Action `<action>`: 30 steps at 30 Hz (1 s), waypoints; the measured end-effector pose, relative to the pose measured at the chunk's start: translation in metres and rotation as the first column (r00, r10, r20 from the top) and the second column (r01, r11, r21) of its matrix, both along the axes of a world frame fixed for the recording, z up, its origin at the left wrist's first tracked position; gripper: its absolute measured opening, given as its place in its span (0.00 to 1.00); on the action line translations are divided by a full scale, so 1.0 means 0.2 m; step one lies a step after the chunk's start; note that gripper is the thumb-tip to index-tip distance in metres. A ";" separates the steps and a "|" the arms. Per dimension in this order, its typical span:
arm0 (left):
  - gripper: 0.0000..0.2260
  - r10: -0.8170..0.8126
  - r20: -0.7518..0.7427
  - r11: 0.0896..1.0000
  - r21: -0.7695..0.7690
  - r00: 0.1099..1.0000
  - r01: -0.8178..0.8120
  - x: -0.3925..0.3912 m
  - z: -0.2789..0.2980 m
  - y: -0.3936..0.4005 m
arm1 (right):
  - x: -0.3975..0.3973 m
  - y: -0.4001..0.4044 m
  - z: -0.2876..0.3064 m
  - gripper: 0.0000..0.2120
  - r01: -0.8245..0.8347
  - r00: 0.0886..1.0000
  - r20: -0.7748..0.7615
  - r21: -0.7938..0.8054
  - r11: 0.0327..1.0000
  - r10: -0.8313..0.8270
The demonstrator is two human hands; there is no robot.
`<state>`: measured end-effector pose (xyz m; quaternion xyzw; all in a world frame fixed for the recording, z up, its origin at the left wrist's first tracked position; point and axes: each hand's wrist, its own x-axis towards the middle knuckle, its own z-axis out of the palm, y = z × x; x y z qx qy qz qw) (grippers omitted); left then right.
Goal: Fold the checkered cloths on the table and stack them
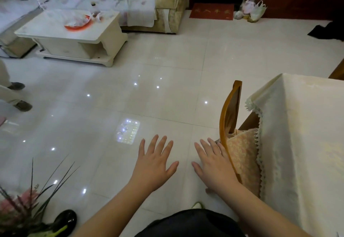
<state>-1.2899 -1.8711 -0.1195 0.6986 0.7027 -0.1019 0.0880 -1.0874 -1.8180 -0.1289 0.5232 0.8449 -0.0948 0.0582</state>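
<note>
No checkered cloth shows in the head view. My left hand (154, 164) and my right hand (214, 164) are stretched out side by side over the white tiled floor, palms down, fingers straight and spread, holding nothing. The table (305, 125) stands to my right under a cream lace-edged tablecloth. My right hand is just left of a wooden chair (229, 117) pushed against that table.
A cushion (243, 158) lies on the chair seat. A white coffee table (74, 37) and a sofa (141, 0) stand at the far left. Another person's legs (13, 95) are at the left edge. A potted plant (28, 205) sits at the bottom left.
</note>
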 end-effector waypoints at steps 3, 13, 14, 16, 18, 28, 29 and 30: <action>0.37 0.022 0.018 1.000 0.003 1.000 -0.022 -0.04 0.03 0.13 | -0.05 0.13 -0.02 0.29 0.005 1.000 0.005 0.026 1.000 -0.005; 0.33 -0.008 0.047 0.998 0.065 0.999 0.005 -0.41 -0.03 0.63 | -0.37 0.59 0.07 0.30 0.051 0.998 -0.042 -0.001 0.999 -0.051; 0.33 -0.022 0.056 0.998 0.064 0.998 0.019 -0.47 -0.02 0.70 | -0.42 0.63 0.08 0.29 0.063 0.997 -0.045 0.002 0.998 -0.063; 0.35 -0.064 0.074 0.997 0.058 0.995 0.059 -0.57 0.01 0.82 | -0.54 0.71 0.11 0.29 0.095 0.995 -0.042 0.009 0.995 -0.095; 0.35 -0.099 0.087 0.994 0.060 0.991 0.094 -0.65 0.04 0.94 | -0.65 0.80 0.14 0.29 0.125 0.992 -0.037 0.006 0.992 -0.124; 0.33 -0.263 0.120 0.965 0.040 0.957 0.260 -0.85 0.11 1.44 | -0.89 1.15 0.16 0.31 0.358 0.933 0.041 -0.006 0.934 -0.357; 0.33 -0.273 0.132 0.962 0.044 0.953 0.270 -0.84 0.11 1.50 | -0.88 1.20 0.16 0.32 0.368 0.929 0.036 -0.006 0.930 -0.367; 0.33 -0.285 0.143 0.959 0.045 0.948 0.281 -0.82 0.11 1.56 | -0.86 1.25 0.16 0.33 0.374 0.927 0.033 -0.003 0.927 -0.374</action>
